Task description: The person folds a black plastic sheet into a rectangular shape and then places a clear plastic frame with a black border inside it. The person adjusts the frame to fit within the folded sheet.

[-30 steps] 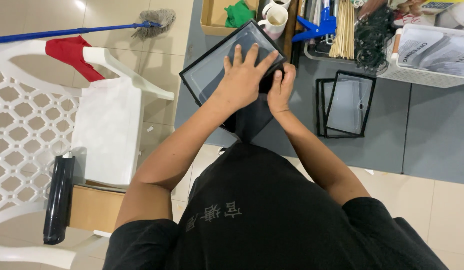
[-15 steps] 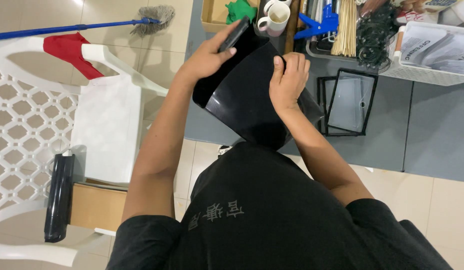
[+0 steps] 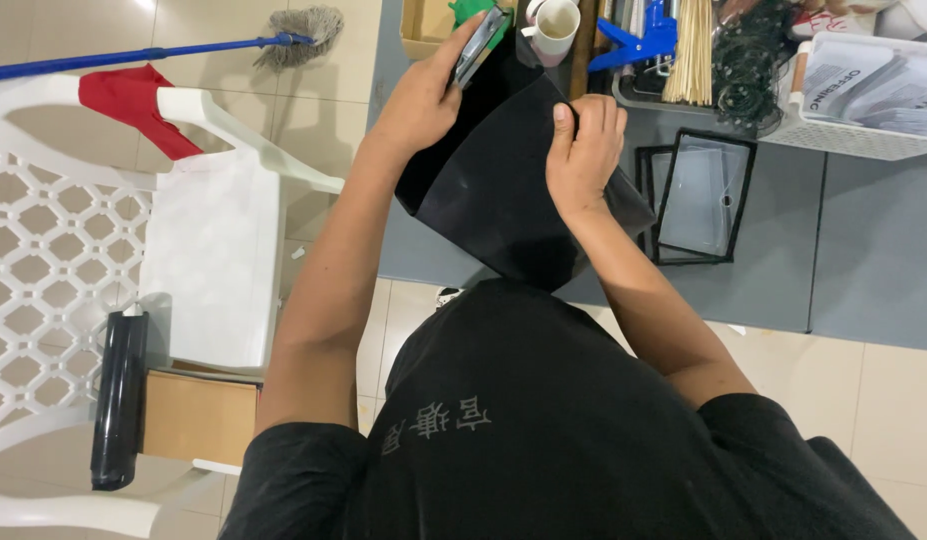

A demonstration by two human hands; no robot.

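My left hand (image 3: 423,95) grips the edge of a thin glass panel with a dark frame (image 3: 480,45), tilted up on its side over the grey table (image 3: 863,260). A black film sheet (image 3: 493,190) hangs down from the panel toward my body. My right hand (image 3: 581,150) pinches the upper edge of this black sheet, fingers curled over it. Both hands are close together above the table's near edge.
Framed glass panels (image 3: 705,195) lie on the table to the right. A white cup (image 3: 555,25), blue clamp (image 3: 638,40), bamboo sticks (image 3: 691,50) and white tray (image 3: 863,90) sit at the back. A white plastic chair (image 3: 183,250) with a black film roll (image 3: 118,400) stands left.
The panel lay flat under both hands a second ago. It has been lifted and turned on edge by my left hand, and the black sheet now hangs free from it.
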